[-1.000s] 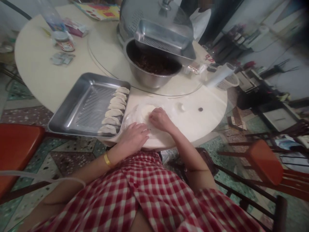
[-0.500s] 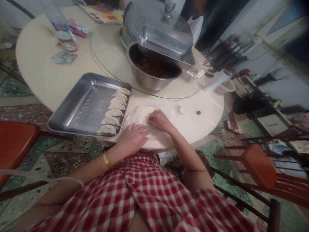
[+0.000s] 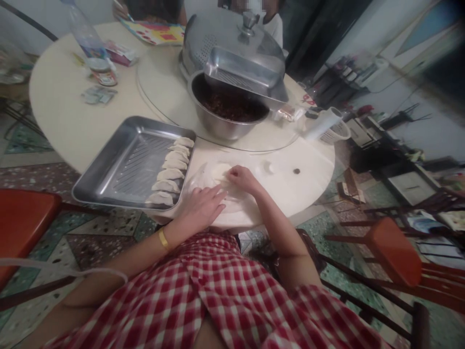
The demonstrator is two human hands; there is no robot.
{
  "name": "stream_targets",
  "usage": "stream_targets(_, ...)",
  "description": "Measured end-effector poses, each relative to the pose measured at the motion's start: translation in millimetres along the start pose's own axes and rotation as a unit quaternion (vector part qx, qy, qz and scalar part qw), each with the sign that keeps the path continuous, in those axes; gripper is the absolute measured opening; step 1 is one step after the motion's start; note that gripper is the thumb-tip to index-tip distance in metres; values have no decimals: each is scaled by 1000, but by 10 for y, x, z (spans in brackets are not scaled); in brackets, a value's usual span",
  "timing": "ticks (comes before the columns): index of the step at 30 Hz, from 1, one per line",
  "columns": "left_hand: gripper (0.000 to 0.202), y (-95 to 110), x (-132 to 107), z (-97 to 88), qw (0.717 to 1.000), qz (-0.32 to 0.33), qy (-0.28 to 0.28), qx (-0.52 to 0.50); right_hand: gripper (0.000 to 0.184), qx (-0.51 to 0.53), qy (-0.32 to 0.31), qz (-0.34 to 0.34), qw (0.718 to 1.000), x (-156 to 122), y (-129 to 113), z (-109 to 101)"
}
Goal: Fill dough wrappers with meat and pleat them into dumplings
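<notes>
Right hand (image 3: 242, 179) curled at the edge of the dough round (image 3: 221, 171); whether I grip it, cannot tell. Left hand (image 3: 206, 203) open, fingers loosely extended, just nearer me. Dough round on worktop (image 3: 298, 191), right of my dumpling tray (image 3: 123, 169); steel bowl (image 3: 227, 128) beyond.

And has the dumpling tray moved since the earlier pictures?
No: the dumpling tray keeps the same place at the near edge of the table; the camera's view shifts slightly.

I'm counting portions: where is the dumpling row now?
In the head view, the dumpling row lines the right side of the metal tray, left of the left hand.
</notes>
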State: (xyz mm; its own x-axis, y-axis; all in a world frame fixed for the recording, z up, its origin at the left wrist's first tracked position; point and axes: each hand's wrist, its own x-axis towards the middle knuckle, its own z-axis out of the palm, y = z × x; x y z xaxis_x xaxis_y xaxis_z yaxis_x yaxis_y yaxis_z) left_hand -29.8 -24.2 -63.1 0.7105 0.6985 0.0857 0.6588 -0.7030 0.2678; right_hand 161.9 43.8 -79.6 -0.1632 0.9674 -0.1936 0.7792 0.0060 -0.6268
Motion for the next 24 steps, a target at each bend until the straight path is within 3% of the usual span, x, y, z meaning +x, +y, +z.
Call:
stream_targets(8,27,-28,270,99,997,-30,21,61,21,77,-7,1,997,-40,37,-2)
stream_targets(12,26,-16,232,107,997,-44,33,56,16,83,-17,-22,996,-80,6,7)
stream_targets(18,30,-5,145,155,998,-50,25,17,9,117,41,11,992,-52,-53,-5)
stream_targets(24,30,-38,120,214,998,-53,26,-9,17,214,79,55,972,131,11,-236)
